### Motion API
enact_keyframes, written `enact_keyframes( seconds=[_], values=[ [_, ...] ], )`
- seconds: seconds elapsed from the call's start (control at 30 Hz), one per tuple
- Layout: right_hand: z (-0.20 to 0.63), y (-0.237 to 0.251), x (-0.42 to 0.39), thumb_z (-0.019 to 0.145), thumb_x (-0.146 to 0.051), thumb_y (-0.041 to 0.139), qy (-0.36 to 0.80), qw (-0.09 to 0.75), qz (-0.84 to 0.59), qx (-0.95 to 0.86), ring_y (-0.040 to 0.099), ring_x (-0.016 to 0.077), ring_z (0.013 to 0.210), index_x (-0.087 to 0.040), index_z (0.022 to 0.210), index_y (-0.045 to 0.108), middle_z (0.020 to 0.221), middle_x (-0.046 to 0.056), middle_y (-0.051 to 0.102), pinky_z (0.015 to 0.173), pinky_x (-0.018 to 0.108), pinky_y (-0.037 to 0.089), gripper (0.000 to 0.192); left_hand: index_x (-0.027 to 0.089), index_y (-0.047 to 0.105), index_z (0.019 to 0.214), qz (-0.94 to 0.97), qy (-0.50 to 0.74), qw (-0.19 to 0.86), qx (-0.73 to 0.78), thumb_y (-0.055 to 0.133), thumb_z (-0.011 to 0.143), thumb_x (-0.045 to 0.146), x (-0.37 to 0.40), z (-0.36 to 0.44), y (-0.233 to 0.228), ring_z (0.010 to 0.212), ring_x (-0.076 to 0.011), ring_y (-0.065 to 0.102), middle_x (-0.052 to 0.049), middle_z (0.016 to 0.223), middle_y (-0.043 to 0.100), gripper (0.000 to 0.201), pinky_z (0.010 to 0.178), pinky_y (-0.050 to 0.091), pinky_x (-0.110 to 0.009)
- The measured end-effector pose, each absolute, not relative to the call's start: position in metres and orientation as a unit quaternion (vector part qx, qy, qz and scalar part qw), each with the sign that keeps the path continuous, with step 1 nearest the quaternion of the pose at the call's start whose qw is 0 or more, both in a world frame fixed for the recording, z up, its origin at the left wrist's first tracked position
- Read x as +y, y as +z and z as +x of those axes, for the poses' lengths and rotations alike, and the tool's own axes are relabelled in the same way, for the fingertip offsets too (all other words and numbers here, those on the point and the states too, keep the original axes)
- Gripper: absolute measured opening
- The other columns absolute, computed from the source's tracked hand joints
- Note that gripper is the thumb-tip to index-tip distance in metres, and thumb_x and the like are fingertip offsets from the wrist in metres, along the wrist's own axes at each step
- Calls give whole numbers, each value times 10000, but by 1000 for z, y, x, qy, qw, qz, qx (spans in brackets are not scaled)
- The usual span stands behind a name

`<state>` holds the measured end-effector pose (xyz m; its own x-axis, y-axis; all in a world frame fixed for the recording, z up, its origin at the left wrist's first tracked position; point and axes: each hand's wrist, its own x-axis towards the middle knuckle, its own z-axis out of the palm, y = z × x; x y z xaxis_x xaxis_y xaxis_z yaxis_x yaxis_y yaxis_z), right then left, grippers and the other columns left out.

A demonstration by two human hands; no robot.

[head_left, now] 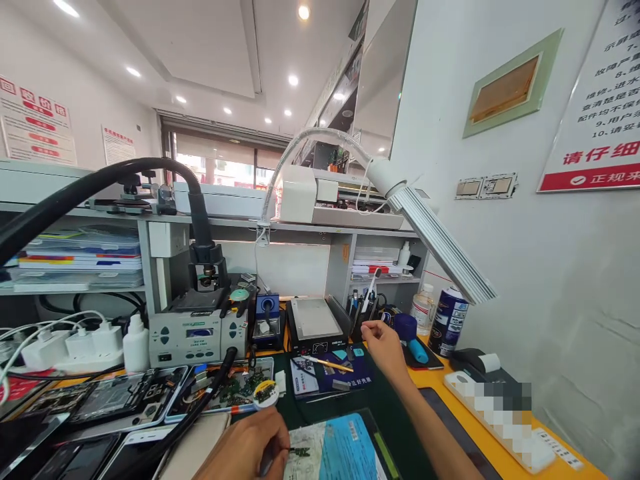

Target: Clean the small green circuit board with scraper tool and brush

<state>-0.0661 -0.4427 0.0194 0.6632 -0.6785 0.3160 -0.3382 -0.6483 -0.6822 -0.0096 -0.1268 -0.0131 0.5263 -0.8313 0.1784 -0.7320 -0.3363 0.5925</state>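
Observation:
My left hand (250, 445) is low in the middle of the head view, its fingers curled together. What it holds, if anything, is hidden. Right beside its fingertips, a small green circuit board piece (300, 452) lies on a blue and white printed sheet (345, 445). Farther forward, my right hand (384, 343) reaches to the pen holder (361, 325), which has several upright tools and a toothbrush (371, 288). Its fingers are bent together at the holder's edge; I cannot make out anything between them.
Phone parts and trays (220, 393) crowd the left. A hot-air station (193, 337), its black hose (170, 427), and a heating plate (315, 317) stand behind. A lamp (440, 240) hangs above the right. Spray can (449, 320) and power strip (480, 407) stand right.

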Motion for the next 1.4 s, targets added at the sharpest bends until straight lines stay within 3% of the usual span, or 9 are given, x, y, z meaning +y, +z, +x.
enact_keyframes(
  seconds=[0.2, 0.6, 0.73, 1.07, 1.4],
  values=[
    [-65, 13, -429, 979, -397, 614, -191, 259, -920, 224, 671, 146, 837, -126, 954, 683, 897, 25, 697, 810, 335, 576, 281, 195, 660, 795, 799, -120, 305, -504, 597, 780, 134, -131, 2, -20, 654, -125, 594, -1, 837, 682, 89, 548, 363, -209],
    [-73, -3, -428, 944, -352, 667, -74, 180, -963, 184, 655, 189, 993, -131, 998, 683, 1044, 54, 687, 928, 410, 548, 228, 190, 675, 836, 798, -127, 304, -505, 624, 771, 190, -135, 6, -27, 684, -136, 606, -19, 888, 686, 82, 546, 375, -200],
    [-74, -3, -430, 939, -341, 674, -76, 220, -957, 174, 652, 175, 950, -126, 964, 674, 1009, 44, 681, 888, 382, 556, 216, 188, 674, 835, 799, -124, 307, -503, 613, 788, 191, -133, 3, -26, 694, -143, 596, -29, 898, 680, 77, 547, 369, -208],
    [-74, 25, -418, 990, -430, 583, -162, 420, -880, 155, 543, 74, 576, -126, 998, 636, 712, -36, 582, 558, 211, 475, 309, 193, 639, 853, 795, -125, 335, -490, 604, 810, 181, -124, -3, -13, 686, -152, 577, -15, 855, 676, 57, 571, 364, -227],
    [-73, 31, -411, 971, -445, 607, -229, 454, -843, 176, 495, 67, 531, -128, 990, 651, 638, -56, 532, 509, 192, 417, 320, 183, 633, 847, 795, -115, 359, -475, 555, 854, 182, -120, -11, -4, 683, -144, 545, -12, 817, 655, 78, 604, 356, -236]
  ],
)
